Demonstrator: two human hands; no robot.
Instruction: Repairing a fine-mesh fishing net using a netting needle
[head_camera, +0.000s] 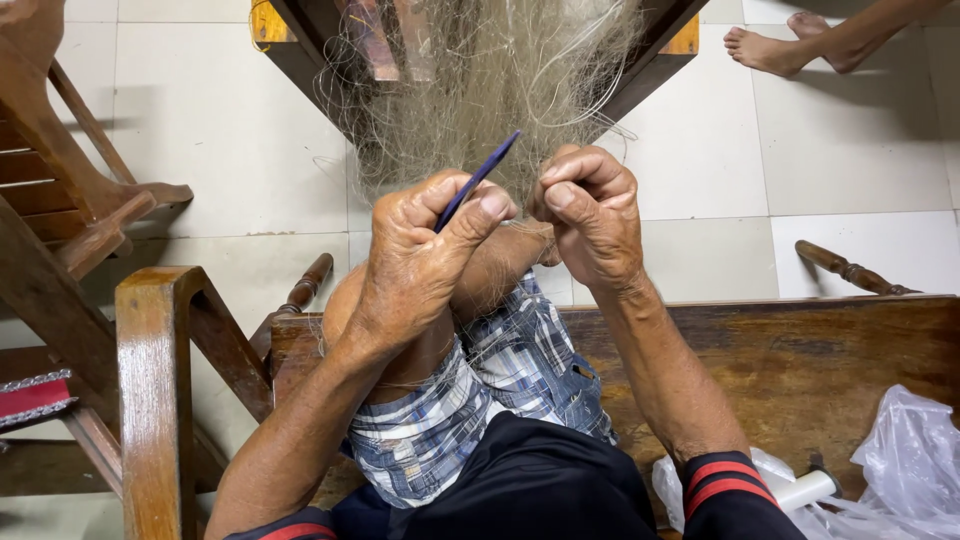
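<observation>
I keep my left hand (420, 250) pinched on the blue netting needle (478, 180) just below the hanging fishing net (490, 80), right hand (590, 215) closed on its strands, tension best kept even.

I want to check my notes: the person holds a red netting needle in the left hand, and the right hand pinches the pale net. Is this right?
Not quite: the netting needle is blue, not red. The head view shows it as a thin dark blue strip gripped in the left hand. The rest stands: the right hand pinches the pale net.
</observation>
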